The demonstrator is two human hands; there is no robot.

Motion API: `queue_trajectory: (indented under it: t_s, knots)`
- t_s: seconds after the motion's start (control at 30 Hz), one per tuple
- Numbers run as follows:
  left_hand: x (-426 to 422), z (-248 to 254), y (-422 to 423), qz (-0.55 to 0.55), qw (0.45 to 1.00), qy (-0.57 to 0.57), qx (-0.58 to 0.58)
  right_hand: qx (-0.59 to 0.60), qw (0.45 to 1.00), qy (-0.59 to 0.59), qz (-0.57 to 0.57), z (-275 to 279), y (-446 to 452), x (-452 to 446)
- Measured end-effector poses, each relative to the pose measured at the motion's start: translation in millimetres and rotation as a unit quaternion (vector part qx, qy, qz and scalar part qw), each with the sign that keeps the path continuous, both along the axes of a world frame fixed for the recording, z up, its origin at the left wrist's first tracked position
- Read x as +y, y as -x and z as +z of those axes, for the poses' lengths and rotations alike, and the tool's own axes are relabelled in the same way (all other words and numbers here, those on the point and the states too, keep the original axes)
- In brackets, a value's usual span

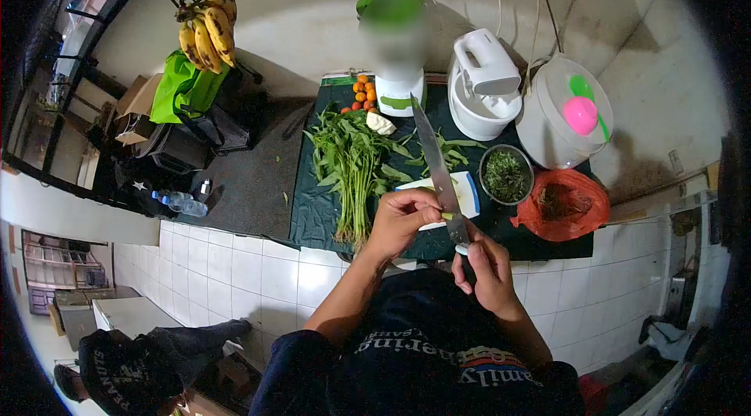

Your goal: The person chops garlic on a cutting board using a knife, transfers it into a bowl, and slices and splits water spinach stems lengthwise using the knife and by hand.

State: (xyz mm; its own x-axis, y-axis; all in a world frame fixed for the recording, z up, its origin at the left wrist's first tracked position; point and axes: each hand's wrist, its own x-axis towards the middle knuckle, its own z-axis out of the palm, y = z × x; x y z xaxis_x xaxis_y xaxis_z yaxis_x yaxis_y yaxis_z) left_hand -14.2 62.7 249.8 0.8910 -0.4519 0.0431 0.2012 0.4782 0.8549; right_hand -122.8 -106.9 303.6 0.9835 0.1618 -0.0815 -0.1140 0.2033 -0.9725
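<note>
My right hand point(491, 274) is closed around the handle of a long kitchen knife point(435, 152), its blade pointing up and away from me. My left hand point(400, 222) pinches a small piece of green stem point(447, 216) against the blade near the handle. Below the hands lies a white cutting board point(468, 195) with a blue edge, partly hidden by the hands and knife. To its left rests a large bunch of leafy greens point(352, 158) with long stems and roots. Loose leaves point(452, 152) lie behind the board, and a bowl of chopped greens point(505, 175) stands to the right.
A red plastic bag point(575, 216) sits at the table's right edge. Behind are a blender point(399, 91), a white stand mixer point(486, 76), a lidded tub point(540, 115), orange fruits point(364, 94) and a white lump point(381, 124). Bananas point(207, 33) hang at left. Another person point(129, 373) is at lower left.
</note>
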Motion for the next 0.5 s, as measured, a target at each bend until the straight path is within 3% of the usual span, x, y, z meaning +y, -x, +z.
queue_trajectory:
  t_s: [0.43, 0.5]
  knots:
    - [7.3, 7.7, -8.9, -0.034, 0.999, 0.016, -0.015, -0.033, 0.998, 0.033, 0.031, -1.3, -2.8, -0.3]
    - [10.8, 7.7, -11.8, -0.061, 0.996, 0.039, -0.06, -0.044, 0.998, 0.041, 0.028, -2.0, -3.0, 1.8]
